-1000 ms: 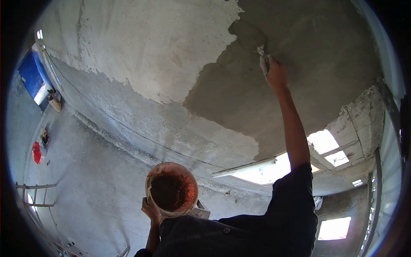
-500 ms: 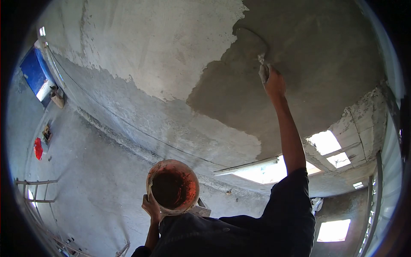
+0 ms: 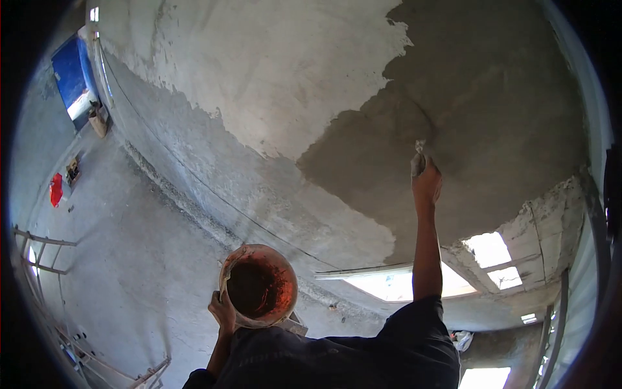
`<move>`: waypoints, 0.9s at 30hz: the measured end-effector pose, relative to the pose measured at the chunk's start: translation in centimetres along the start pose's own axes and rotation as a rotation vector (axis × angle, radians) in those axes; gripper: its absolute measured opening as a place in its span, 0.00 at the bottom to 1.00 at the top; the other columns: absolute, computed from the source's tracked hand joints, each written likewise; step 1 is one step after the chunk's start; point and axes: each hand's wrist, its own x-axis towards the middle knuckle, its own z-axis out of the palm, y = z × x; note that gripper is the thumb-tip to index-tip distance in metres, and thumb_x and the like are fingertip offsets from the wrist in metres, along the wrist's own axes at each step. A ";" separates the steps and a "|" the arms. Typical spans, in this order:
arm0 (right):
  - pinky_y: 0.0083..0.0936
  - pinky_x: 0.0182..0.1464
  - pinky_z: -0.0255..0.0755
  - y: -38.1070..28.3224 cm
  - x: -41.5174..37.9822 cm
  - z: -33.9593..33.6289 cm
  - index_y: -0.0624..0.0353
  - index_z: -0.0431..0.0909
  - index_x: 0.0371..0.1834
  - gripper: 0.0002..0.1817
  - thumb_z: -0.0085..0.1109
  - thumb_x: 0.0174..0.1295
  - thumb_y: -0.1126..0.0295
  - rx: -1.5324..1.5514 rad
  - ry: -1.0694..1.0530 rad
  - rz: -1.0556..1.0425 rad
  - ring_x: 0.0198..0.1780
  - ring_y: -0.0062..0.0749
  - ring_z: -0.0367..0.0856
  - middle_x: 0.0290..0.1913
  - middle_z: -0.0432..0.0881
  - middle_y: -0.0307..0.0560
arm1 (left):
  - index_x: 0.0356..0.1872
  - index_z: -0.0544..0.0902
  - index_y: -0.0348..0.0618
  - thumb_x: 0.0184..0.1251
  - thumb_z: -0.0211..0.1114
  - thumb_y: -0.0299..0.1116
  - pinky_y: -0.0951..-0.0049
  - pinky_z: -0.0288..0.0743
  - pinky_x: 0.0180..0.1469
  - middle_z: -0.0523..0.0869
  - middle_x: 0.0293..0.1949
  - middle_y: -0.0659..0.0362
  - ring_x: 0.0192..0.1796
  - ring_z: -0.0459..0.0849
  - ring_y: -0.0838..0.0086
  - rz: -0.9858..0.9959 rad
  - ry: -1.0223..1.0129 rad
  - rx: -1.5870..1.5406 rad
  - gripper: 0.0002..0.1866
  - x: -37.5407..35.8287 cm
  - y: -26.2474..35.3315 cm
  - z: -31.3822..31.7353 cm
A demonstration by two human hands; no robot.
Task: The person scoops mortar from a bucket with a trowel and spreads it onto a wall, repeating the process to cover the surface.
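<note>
Room: bare concrete shell seen from below; a ceiling (image 3: 272, 71) spans the top of the view, a grey wall (image 3: 123, 259) falls away at the left.
Ceiling: left part pale and dry, right part covered with darker wet plaster (image 3: 492, 97); the edge between them is ragged.
Right hand (image 3: 426, 181): raised on a straight arm, right of centre, just under the wet plaster; fingers clamped on the handle of a trowel (image 3: 419, 155).
Trowel: only the handle and neck are clear; the blade merges with the grey plaster, so its angle cannot be told. It reaches the ceiling at the lower part of the dark patch.
Left hand (image 3: 224, 311): low, near the body, left of centre; fingers wrapped round the lower left rim of a bucket (image 3: 259, 285).
Bucket: round, orange inside, mouth turned towards the camera; dark mortar fills the bottom. It sits well apart from the trowel, close to the chest.
Clothing: a dark sleeve (image 3: 421, 337) covers the right upper arm.
Openings: bright window gaps (image 3: 492, 249) lie lower right, under the ceiling edge.
Far left: a blue panel (image 3: 71, 68) near the wall top, a red object (image 3: 56, 189) below it, scaffold rails (image 3: 39, 253) at the left edge.
</note>
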 end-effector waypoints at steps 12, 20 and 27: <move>0.42 0.35 0.73 -1.2 0.6 8.2 0.61 0.73 0.38 0.11 0.55 0.58 0.65 0.032 0.018 -0.123 0.36 0.54 0.79 0.30 0.79 0.59 | 0.27 0.76 0.27 0.64 0.54 0.41 0.57 0.70 0.31 0.79 0.24 0.38 0.27 0.78 0.46 -0.046 -0.011 -0.012 0.20 -0.1 1.6 -1.1; 0.42 0.32 0.73 -0.8 1.5 6.0 0.61 0.74 0.32 0.13 0.53 0.61 0.60 0.074 0.003 -0.155 0.33 0.52 0.79 0.28 0.79 0.58 | 0.26 0.75 0.26 0.64 0.53 0.41 0.56 0.70 0.31 0.79 0.24 0.38 0.27 0.78 0.46 -0.041 0.015 -0.038 0.21 -0.3 1.4 -1.0; 0.45 0.33 0.72 -0.1 4.2 4.3 0.59 0.74 0.34 0.17 0.49 0.64 0.55 -0.094 0.005 -0.117 0.34 0.55 0.79 0.30 0.79 0.57 | 0.25 0.75 0.28 0.64 0.53 0.39 0.56 0.69 0.30 0.78 0.22 0.39 0.26 0.79 0.47 0.018 0.007 -0.014 0.19 0.1 1.4 -0.5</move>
